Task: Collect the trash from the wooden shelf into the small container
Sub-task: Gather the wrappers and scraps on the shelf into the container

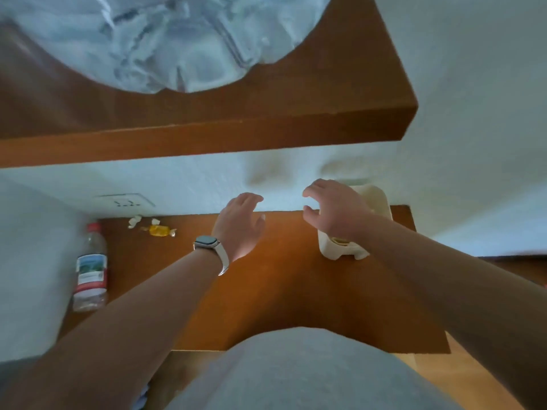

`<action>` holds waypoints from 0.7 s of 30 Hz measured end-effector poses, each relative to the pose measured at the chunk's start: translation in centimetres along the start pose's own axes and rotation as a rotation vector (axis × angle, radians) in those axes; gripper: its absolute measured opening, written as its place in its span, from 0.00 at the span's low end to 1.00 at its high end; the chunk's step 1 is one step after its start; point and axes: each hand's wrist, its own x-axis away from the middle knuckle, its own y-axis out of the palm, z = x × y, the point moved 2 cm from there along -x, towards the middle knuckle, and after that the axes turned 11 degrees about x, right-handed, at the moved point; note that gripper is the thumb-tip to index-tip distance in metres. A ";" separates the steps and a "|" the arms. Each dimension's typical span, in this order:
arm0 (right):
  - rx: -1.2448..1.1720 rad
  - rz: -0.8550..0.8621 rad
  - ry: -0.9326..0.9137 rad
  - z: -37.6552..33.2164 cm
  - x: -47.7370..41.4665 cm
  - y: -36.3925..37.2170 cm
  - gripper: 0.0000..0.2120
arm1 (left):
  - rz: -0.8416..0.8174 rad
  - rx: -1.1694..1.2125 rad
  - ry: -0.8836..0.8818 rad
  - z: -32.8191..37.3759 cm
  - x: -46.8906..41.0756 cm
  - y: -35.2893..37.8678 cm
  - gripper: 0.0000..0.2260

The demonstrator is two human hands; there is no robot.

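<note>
Both hands hovered empty over the wooden shelf.

The left hand (241, 224), smartwatch (206, 242) at its wrist, and the right hand (334, 210) were spread open, holding nothing. The cream container (374, 199) stood at the far right under the right hand. A yellow candy wrapper (157, 230) and white paper scraps (134, 221) lay far left on the shelf (281, 291), near a water bottle (90, 269).

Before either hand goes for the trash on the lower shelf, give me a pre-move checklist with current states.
1. Left hand empty, open: ok.
2. Right hand empty, open: ok.
3. Small container within reach, under the right hand: ok.
4. Yellow wrapper and white scraps unobstructed on the shelf: ok.
5. Container has room: cannot tell, opening hidden.
6. Bottle counts as trash: cannot tell.
</note>
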 end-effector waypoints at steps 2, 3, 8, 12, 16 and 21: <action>0.019 -0.016 -0.047 -2.0 -1.5 0.6 0.18 | 0.023 -0.026 -0.037 -2.7 1.1 -1.1 0.18; 0.028 -0.019 -0.066 -3.0 -2.1 1.0 0.18 | 0.035 -0.040 -0.055 -4.1 1.7 -1.6 0.18; 0.050 -0.038 -0.185 -8.2 -4.6 2.7 0.18 | 0.032 -0.142 -0.119 -11.2 4.9 -3.9 0.21; 0.105 -0.082 -0.248 -12.0 -6.4 4.6 0.19 | 0.009 -0.202 -0.208 -16.0 7.1 -5.3 0.23; 0.136 -0.139 -0.272 -15.1 -7.7 6.9 0.19 | -0.059 -0.219 -0.230 -19.4 8.5 -5.3 0.24; 0.127 -0.193 -0.248 -17.3 -8.8 9.8 0.20 | -0.149 -0.166 -0.251 -22.1 9.2 -4.3 0.23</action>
